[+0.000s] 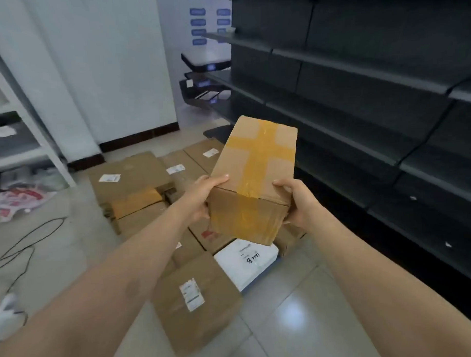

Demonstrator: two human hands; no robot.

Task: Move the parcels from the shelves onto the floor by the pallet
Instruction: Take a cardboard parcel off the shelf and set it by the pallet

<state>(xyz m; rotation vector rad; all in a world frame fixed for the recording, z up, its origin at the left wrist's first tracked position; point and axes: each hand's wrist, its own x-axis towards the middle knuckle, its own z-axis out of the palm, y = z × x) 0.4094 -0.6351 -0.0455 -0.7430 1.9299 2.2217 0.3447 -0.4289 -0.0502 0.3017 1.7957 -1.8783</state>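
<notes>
Both sides of my grip are clamped on the taped parcel (255, 172): my left hand (203, 195) curls round its near left corner, my right hand (296, 203) round its near right corner, thumbs on top. I hold it tilted in the air above brown parcels (132, 174) lying flat on the tiled floor (287, 323), a white parcel (248, 260) just below it. Dark shelves (358, 67) stand at my right.

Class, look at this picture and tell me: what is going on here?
A person holds a taped cardboard box in the air, the left hand at its near left edge, the right hand at its near right. Below it, other parcels lie on the tiled floor beside dark shelves.
</notes>
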